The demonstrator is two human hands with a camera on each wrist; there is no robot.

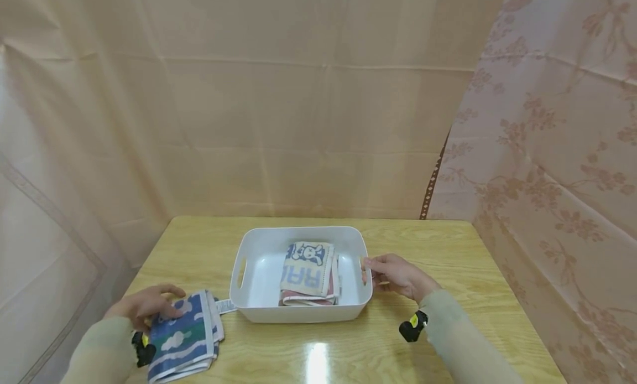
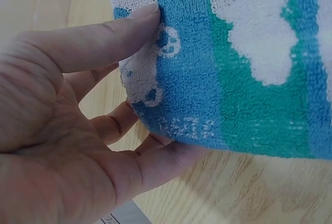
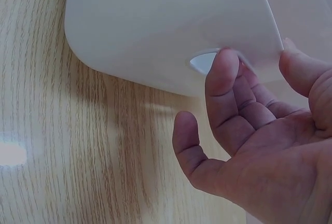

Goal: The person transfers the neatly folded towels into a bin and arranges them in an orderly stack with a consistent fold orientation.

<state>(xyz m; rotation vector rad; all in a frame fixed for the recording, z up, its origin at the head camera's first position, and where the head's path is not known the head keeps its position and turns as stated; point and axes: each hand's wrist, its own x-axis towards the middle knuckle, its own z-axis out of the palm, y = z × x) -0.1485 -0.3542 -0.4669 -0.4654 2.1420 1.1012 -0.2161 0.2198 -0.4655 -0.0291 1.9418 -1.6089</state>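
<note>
In the head view, a white plastic basket (image 1: pixel 264 313) with cut-out handles stands on the wooden table. A folded cream towel (image 1: pixel 308 268) with a blue animal print lies inside it, over pinkish cloth. At the basket's right end my right hand (image 1: pixel 398 274) grips the handle; the right wrist view shows the thumb on the rim (image 3: pixel 270 22) and fingertips at the opening. To the left, my left hand (image 1: pixel 144 306) pinches the edge of a folded blue and green towel (image 1: pixel 181 340). Its thumb (image 2: pixel 140 22) lies on top, while the other fingers reach beneath the cloth.
A white label (image 1: pixel 225 306) sticks out from the blue towel beside the basket's left corner. Beige curtains (image 1: pixel 298 124) hang behind the table (image 1: pixel 413 356), and a flowered curtain (image 1: pixel 557 179) hangs on the right.
</note>
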